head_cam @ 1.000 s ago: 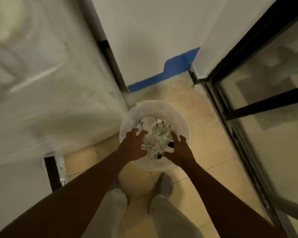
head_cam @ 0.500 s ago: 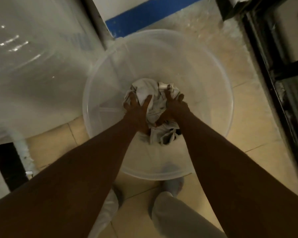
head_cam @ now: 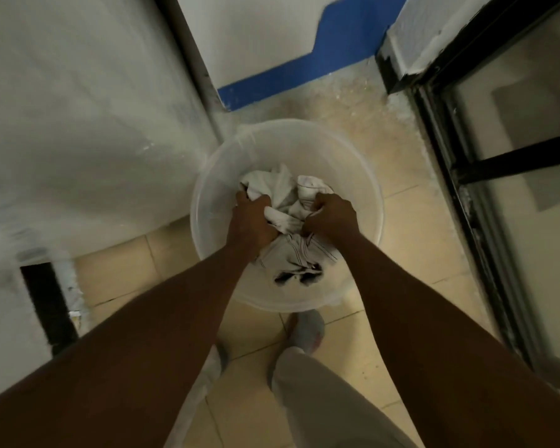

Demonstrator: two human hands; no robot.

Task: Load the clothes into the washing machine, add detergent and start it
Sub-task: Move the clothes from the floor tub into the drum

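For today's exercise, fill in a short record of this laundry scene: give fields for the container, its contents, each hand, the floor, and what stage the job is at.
container: translucent round plastic tub, standing on the floor
contents: bundle of pale clothes, some with thin dark stripes, plus a dark piece near the front
left hand: inside the tub, grip closed on the clothes
right hand: inside the tub, grip closed on the clothes
floor: beige tiles, with a blue strip along the wall base
stage: clothes grasped but not yet out of the tub
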